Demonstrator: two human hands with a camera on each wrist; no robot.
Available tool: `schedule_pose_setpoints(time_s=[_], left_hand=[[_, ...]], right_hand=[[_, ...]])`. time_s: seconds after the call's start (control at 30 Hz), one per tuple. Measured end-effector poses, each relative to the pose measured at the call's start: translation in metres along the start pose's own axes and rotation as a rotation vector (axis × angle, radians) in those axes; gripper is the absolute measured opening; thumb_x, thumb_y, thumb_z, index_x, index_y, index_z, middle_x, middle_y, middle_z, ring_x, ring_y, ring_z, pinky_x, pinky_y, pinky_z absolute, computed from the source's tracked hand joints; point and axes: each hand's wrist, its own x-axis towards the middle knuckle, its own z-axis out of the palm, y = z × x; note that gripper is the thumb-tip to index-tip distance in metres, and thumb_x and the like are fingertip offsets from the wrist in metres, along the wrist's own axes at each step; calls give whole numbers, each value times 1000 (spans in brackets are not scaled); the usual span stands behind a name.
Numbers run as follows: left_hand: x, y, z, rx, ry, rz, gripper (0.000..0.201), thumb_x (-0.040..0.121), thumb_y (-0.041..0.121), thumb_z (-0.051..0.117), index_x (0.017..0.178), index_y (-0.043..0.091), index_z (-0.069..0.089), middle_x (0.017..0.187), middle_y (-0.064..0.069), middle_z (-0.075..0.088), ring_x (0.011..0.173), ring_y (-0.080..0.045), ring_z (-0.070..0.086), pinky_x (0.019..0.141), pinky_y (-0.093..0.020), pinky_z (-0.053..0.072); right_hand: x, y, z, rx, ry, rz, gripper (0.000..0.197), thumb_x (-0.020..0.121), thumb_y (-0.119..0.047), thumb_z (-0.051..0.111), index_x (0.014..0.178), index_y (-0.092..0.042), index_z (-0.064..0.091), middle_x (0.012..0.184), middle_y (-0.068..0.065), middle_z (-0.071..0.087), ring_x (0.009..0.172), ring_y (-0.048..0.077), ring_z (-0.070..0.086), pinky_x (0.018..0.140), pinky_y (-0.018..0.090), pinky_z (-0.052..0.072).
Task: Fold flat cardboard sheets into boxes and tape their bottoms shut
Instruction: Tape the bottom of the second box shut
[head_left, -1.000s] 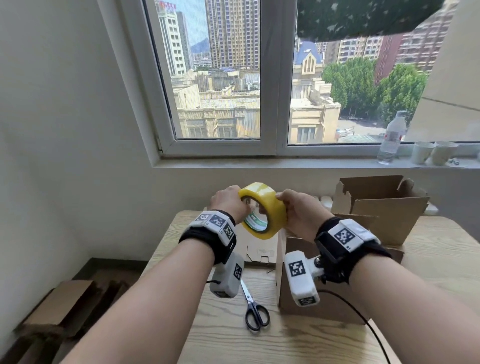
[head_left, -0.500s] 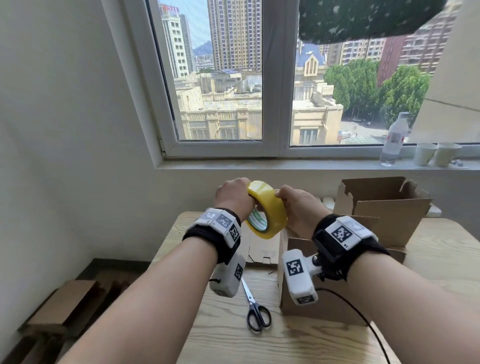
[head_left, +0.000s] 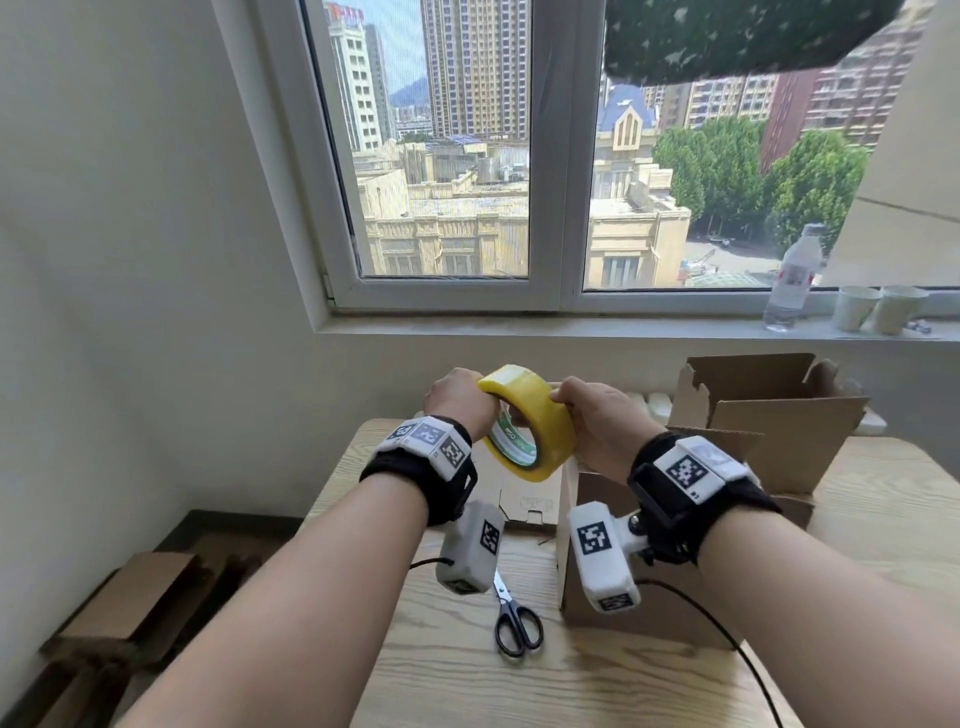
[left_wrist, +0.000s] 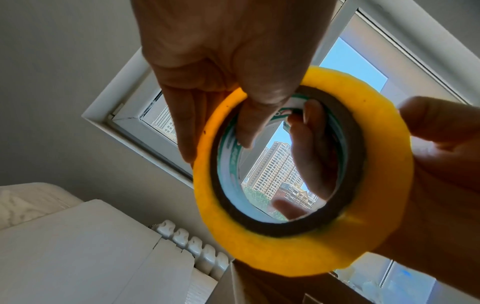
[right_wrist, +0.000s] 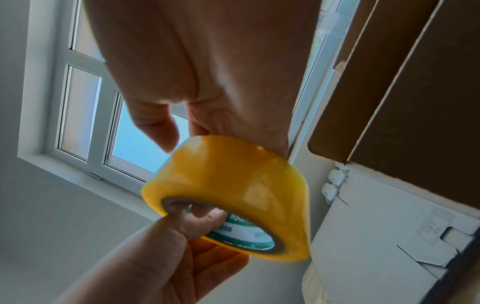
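While it is held in the air above the table (head_left: 883, 519), the yellow tape roll (head_left: 530, 421) sits tilted between both hands, in front of the window sill. Left hand (head_left: 460, 397): thumb hooked through the roll's core, fingers (left_wrist: 182, 123) along the outer side, gripping the roll. Right hand (head_left: 602, 421): fingers (left_wrist: 309, 148) reaching through the core from the far side, thumb on the outer yellow band, likewise gripping the roll. Cardboard box (head_left: 649, 613), brown: standing on the table directly below the roll and the right wrist. Second cardboard box (head_left: 769, 410): flaps open, behind the first, farther from the roll toward the sill. Flat cardboard sheet (head_left: 524, 504): lying on the table under the roll. Scissors (head_left: 514, 618), black handles: on the table, nearer the person than the roll, just beside the first box. Water bottle (head_left: 789, 280) and two paper cups (head_left: 878, 309): on the sill, well apart from the roll.
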Motion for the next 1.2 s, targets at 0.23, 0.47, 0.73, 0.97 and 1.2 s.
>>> schedule_pose_setpoints(time_s=[0.23, 0.47, 0.73, 0.97, 1.2], left_hand=[[-3, 5, -1, 205, 128, 177, 17, 86, 15, 44, 93, 16, 60, 97, -10, 67, 92, -32, 62, 71, -32, 42], [-4, 10, -4, 150, 101, 140, 19, 87, 14, 44, 93, 14, 62, 97, -10, 67, 93, -31, 63, 71, -30, 41], [-3, 8, -3, 62, 22, 40, 22, 89, 15, 42, 86, 13, 63, 103, -13, 67, 98, -32, 62, 74, -30, 44], [-7, 16, 2, 221, 120, 222, 16, 86, 15, 44, 92, 15, 59, 96, -11, 66, 92, -32, 61, 70, -32, 42], [-6, 17, -1, 221, 113, 235, 17, 86, 15, 45, 93, 15, 61, 95, -11, 66, 89, -32, 62, 70, -33, 44]], right_hand=[[-5, -3, 3, -4, 25, 17, 48, 84, -33, 59, 118, -1, 54, 125, 32, 54, 110, 42, 58, 94, 47, 48], [-6, -5, 4, 25, 7, 16, 62, 67, -34, 62, 118, 1, 53, 125, 32, 54, 115, 44, 56, 103, 53, 42], [-11, -6, 1, 4, -50, 3, 75, 58, -35, 65, 121, 6, 54, 129, 36, 50, 100, 35, 55, 97, 49, 42], [-12, -4, 2, -128, -21, -39, 25, 88, -32, 62, 98, -9, 67, 85, 13, 69, 82, 27, 63, 87, 44, 50], [-10, 0, -1, 30, -69, 13, 52, 76, -31, 69, 119, -4, 56, 102, 16, 65, 90, 27, 62, 83, 39, 49]])
